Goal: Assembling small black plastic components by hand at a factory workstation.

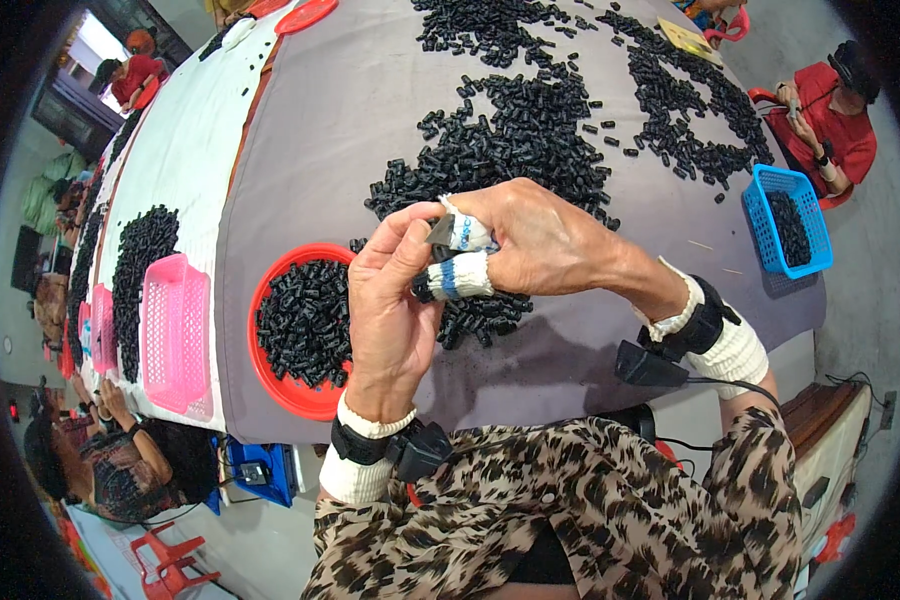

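My left hand [392, 300] is raised over the near part of the table, its thumb and fingers closed together. Whatever it holds is mostly hidden. Against it, my right hand [550, 235] reaches in from the right with bent fingers. White cloth wraps [460, 276] with blue marks cover two of its digits. A small dark pointed, blade-like piece [440, 232] sticks out from the right hand's upper wrap, close to the left thumb tip. Behind and below the hands lies a large heap of small black cylindrical parts [510, 150]. A red round tray [262, 350] full of such parts stands beside my left hand.
A blue basket [817, 262] with black parts sits at the table's right edge. Pink baskets [177, 335] and more heaps lie on the white-covered table [205, 110] to the left. Co-workers sit at right and left. A cable [720, 382] runs from my right wrist strap.
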